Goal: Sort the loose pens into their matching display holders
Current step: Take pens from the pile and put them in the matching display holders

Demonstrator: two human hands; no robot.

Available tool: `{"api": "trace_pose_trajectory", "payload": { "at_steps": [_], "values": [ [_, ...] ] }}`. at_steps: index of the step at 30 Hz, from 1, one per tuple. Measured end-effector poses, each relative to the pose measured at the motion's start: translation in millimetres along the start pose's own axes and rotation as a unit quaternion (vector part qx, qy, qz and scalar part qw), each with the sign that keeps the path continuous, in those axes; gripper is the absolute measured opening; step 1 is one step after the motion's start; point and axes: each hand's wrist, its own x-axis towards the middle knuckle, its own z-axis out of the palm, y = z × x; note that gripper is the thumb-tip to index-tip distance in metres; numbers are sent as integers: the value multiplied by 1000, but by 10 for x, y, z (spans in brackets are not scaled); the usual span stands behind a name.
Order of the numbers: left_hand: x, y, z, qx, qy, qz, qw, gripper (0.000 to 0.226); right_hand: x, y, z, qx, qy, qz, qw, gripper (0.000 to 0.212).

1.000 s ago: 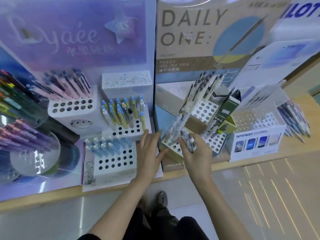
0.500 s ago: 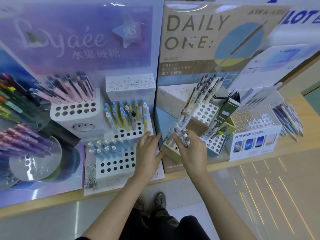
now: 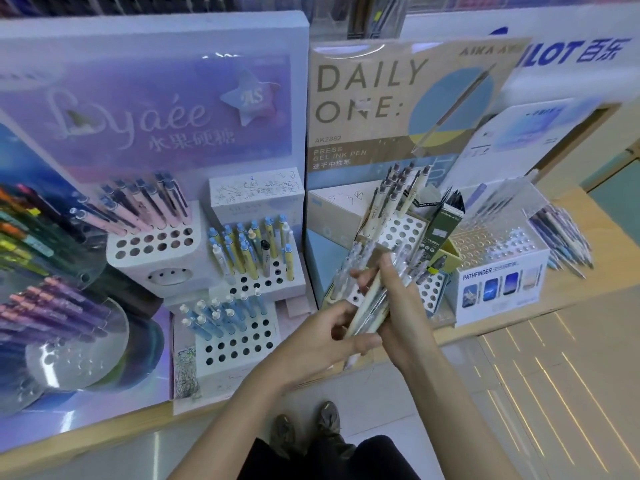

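In front of the tiered holder [image 3: 403, 233], right hand [image 3: 405, 306] clasps the pen bundle [image 3: 367, 308]; left hand [image 3: 322, 336] pinches its lower ends. Recommended: draw one pen, match the barrel, seat it upright.

The pens [image 3: 367, 306] you hold look like smooth plastic, some pale and matt, some clear and shiny; the white holder [image 3: 239, 344] on your left is matt, like card or foam board, with cleanly punched holes; the clear holder [image 3: 485, 244] on your right is glossy see-through plastic; the purple board [image 3: 156, 109] has a slick, glaring sheen; the tan board [image 3: 363, 98] reads as brown paper, mostly matt, with glare along its top; your shelf [image 3: 599, 271] looks like pale smooth wood; the floor [image 3: 554, 393] is polished tile that mirrors the lights; your trousers [image 3: 381, 462] are dark matt cloth.
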Motion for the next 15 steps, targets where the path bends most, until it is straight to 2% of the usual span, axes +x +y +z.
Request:
{"api": "trace_pose_trajectory", "payload": {
  "at_steps": [3,5,7,11,15],
  "values": [
    [-15,1,-8,10,0,21,1000,31,-41,32,18,-97,-40,-10,994,53],
    [-36,-14,8,0,10,47,999,28,-66,11,25,-112,-87,12,990,53],
    [-39,-29,26,-3,30,63,998,24,-82,-6,45,-91,-105,40,990,53],
    [-7,3,70,-38,51,76,995,9,-73,56,122,-32,-57,49,997,75],
    [8,58,61,-52,73,82,993,14,-73,81,128,6,-67,11,998,71]
  ]
}}
